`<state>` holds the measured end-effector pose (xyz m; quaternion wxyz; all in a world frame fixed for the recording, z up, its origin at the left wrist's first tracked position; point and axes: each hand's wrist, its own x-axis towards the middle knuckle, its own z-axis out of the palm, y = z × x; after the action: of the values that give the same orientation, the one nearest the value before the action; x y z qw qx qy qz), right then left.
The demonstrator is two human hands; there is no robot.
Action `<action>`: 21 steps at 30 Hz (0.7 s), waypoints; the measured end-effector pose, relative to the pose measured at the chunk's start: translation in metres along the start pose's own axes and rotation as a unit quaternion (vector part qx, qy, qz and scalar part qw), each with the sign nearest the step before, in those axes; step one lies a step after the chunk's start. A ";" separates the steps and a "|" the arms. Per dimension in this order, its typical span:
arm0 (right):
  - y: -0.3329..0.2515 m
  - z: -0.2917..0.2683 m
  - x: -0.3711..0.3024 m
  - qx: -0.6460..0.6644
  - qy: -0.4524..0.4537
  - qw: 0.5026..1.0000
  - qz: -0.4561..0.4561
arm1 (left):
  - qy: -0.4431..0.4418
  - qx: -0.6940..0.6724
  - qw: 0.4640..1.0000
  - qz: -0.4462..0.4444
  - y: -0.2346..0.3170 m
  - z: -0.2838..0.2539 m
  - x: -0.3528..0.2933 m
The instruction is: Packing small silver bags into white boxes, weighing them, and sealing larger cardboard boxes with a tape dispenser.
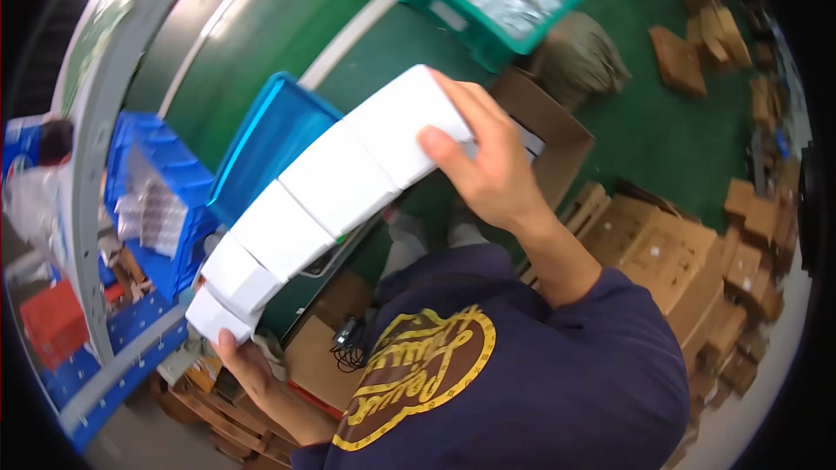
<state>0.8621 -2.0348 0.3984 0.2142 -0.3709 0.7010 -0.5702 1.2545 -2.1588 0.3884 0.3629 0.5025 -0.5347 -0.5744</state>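
A row of several plain white boxes (338, 176) is held in the air, pressed end to end between my two hands. My right hand (488, 157) grips the far upper end, thumb on the top face and fingers around the outer side. At the near lower end, my left hand (244, 364) presses against the last small box, its thumb showing and its other fingers mostly hidden. The row bends slightly, running from lower left to upper right. Below and behind it is a blue plastic tray (270, 144), partly covered by the boxes.
A green crate (488, 35) full of silvery bags stands at the far side. On the left, a blue bin (161, 209) sits beside a grey metal shelf post (87, 183). An open cardboard box (566, 122) is beyond my right hand, with stacked cartons (653, 252) to the right.
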 end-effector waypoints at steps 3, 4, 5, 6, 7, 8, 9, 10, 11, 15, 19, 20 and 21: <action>0.013 -0.091 -0.051 -0.032 0.101 0.994 0.031 | -0.090 0.026 0.996 0.002 0.007 0.105 -0.018; 0.017 -0.118 -0.070 -0.068 0.146 0.986 0.047 | -0.131 0.038 0.991 0.002 -0.007 0.133 -0.018; 0.029 -0.142 -0.089 -0.074 0.188 0.975 0.093 | -0.190 0.044 0.980 -0.032 -0.019 0.162 -0.019; 0.042 -0.165 -0.105 -0.109 0.230 0.956 0.147 | -0.238 0.066 0.968 -0.038 -0.028 0.191 -0.022; 0.060 -0.190 -0.120 -0.115 0.247 0.950 0.153 | -0.294 0.086 0.950 -0.066 -0.036 0.225 -0.028; 0.081 -0.210 -0.131 -0.162 0.275 0.935 0.154 | -0.319 0.084 0.940 -0.087 -0.048 0.255 -0.033; 0.098 -0.227 -0.138 -0.207 0.300 0.918 0.155 | -0.342 0.084 0.930 -0.108 -0.068 0.279 -0.036; 0.115 -0.240 -0.136 -0.257 0.290 0.912 0.133 | -0.339 0.077 0.931 -0.112 -0.112 0.287 -0.038; 0.137 -0.251 -0.126 -0.258 0.272 0.916 0.144 | -0.335 0.050 0.927 -0.159 -0.138 0.308 -0.042; 0.245 -0.278 -0.106 -0.255 0.249 0.914 0.196 | -0.354 0.046 0.910 -0.212 -0.232 0.362 -0.031; 0.372 -0.268 -0.131 -0.292 0.308 0.869 0.254 | -0.373 0.033 0.882 -0.288 -0.322 0.430 0.014; 0.398 -0.260 -0.137 -0.307 0.353 0.842 0.268 | -0.385 0.037 0.879 -0.279 -0.347 0.442 0.029; 0.423 -0.253 -0.143 -0.294 0.368 0.837 0.278 | -0.397 0.040 0.876 -0.271 -0.372 0.453 0.043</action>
<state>0.6530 -1.7324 0.0410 -0.0288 0.0310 0.9365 -0.3482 0.8526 -2.0251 -0.0186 -0.0702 0.3716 -0.4995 -0.7794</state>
